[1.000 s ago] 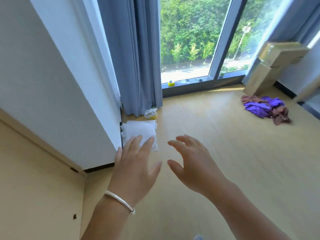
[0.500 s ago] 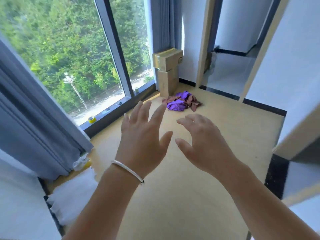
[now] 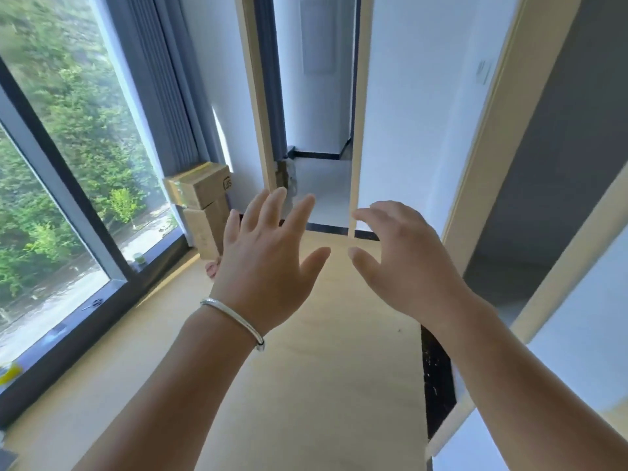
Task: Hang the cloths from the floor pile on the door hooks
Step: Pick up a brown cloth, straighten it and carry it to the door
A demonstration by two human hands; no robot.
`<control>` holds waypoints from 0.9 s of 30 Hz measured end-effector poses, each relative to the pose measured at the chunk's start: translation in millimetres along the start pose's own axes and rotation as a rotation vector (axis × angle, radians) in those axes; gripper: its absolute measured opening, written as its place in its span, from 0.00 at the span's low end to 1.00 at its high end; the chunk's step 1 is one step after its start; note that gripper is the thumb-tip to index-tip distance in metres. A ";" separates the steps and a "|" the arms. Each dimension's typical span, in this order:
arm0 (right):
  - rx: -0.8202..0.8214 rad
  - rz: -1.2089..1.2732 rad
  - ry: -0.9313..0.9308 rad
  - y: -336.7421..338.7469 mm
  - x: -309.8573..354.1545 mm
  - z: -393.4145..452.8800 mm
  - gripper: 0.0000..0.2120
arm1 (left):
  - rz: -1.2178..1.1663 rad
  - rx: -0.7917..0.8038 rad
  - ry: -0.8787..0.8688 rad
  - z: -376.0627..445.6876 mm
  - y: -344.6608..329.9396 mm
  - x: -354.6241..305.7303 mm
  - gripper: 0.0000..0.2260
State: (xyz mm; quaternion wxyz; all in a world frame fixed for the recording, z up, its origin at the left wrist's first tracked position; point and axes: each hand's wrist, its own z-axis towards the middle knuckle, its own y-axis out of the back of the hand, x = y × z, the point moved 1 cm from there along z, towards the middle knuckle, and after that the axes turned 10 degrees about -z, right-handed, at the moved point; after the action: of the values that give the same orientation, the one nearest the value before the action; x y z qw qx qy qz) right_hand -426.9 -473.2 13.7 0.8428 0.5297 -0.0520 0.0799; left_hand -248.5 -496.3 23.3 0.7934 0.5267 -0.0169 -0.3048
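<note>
Above the wooden floor [image 3: 323,385] we are holding the left hand [image 3: 265,266] and the right hand [image 3: 404,263] out, fingers spread, gripping nothing. No cloth seems hung yet. Of the pile [image 3: 212,269] only a pinkish edge is showing beside the left hand, near the boxes [image 3: 204,198] and window [image 3: 68,185]. No hooks are showing.

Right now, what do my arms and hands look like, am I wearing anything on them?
Both forearms are bare, with no sleeves showing in the head view. The left hand has a thin silver metal bangle round its wrist, smooth and shiny, with a small end at the underside. The right hand and its wrist carry nothing: no watch, ring or glove shows. No rings show on the left hand either.
</note>
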 end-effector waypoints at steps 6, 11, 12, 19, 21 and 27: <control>-0.009 -0.111 -0.119 -3.6 -34.5 50.7 0.24 | -0.026 0.022 -0.107 78.6 -30.5 5.5 0.30; -0.037 -0.173 -0.201 -8.5 -42.3 92.9 0.25 | -0.043 0.034 -0.169 138.3 -40.5 29.4 0.30; -0.046 -0.187 -0.210 -8.9 -42.2 102.7 0.25 | -0.048 0.035 -0.179 149.8 -41.2 34.5 0.31; -0.122 -0.225 -0.241 -18.7 -41.7 167.3 0.27 | -0.090 0.006 -0.247 218.0 -47.4 58.2 0.32; -0.126 -0.232 -0.240 -24.1 -43.4 182.1 0.27 | -0.109 0.005 -0.258 234.5 -50.9 61.7 0.32; -0.138 -0.241 -0.248 -43.4 -68.9 224.5 0.27 | -0.122 0.011 -0.270 285.4 -76.6 66.2 0.32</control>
State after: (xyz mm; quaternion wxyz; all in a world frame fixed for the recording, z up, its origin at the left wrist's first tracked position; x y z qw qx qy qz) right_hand -487.1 -699.5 60.7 0.8678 0.4787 -0.0968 -0.0915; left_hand -329.6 -784.9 65.9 0.7611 0.4854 -0.0931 -0.4202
